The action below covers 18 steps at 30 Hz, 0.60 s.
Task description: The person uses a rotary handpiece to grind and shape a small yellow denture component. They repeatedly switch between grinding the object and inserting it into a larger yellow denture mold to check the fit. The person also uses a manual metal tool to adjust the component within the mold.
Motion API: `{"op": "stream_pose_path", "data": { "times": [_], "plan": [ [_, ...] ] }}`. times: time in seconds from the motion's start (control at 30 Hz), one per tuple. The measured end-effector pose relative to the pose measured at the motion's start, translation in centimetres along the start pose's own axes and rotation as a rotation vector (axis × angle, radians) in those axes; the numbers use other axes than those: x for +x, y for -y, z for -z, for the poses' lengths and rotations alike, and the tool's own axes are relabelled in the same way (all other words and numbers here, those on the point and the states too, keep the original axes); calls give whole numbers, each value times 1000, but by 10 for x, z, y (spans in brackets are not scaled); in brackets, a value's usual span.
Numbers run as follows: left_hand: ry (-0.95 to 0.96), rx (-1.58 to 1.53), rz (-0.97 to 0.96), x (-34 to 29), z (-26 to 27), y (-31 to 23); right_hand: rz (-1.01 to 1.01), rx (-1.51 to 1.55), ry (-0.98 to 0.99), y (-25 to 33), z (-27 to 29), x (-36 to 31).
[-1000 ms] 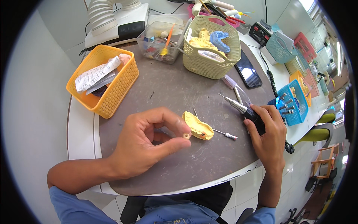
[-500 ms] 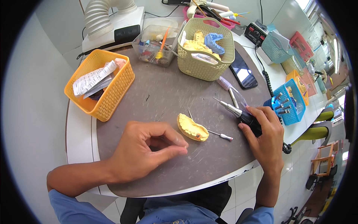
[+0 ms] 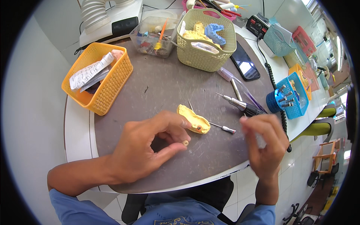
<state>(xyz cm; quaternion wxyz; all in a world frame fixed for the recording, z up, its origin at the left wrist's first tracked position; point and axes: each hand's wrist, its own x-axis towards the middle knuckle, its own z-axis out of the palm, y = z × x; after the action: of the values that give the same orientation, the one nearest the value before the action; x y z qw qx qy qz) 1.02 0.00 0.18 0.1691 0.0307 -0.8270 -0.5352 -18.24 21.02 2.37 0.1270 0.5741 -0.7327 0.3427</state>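
Observation:
My left hand point(image 3: 144, 144) is closed over the table, pinching a small tooth-coloured dental crown point(image 3: 185, 143) with a hole in its end between thumb and forefinger. Just beyond those fingertips lies a yellow plaster dental model point(image 3: 195, 120), with a reddish ring at its near right end. A slim screwdriver point(image 3: 224, 128) lies partly beneath the model. My right hand point(image 3: 265, 140) hovers at the table's right edge, blurred by motion, fingers bent and apart from the thumb; I see nothing held in it. The black and silver rotary handpiece point(image 3: 243, 106) rests on the table just beyond it.
An orange basket point(image 3: 118, 80) with papers stands left. At the back are a clear box point(image 3: 152, 47) of small items and a green basket point(image 3: 206, 60) of models. A phone point(image 3: 244, 64), a brush point(image 3: 226, 74) and a blue bur holder point(image 3: 275, 101) are to the right.
My right hand has let go of the handpiece and drawn back toward me. My left thumb and forefinger have parted slightly, bringing the crown into view. The whole view has shifted a little.

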Motion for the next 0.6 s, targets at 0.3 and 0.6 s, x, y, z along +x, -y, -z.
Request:
{"op": "stream_pose_path", "data": {
  "times": [0.3,0.6],
  "plan": [
    [-25,-19,-28,1,1,-4,58,336,130,34,-34,10],
    [-29,35,-115,1,1,-2,8,400,167,37,-38,7]
  ]
}}
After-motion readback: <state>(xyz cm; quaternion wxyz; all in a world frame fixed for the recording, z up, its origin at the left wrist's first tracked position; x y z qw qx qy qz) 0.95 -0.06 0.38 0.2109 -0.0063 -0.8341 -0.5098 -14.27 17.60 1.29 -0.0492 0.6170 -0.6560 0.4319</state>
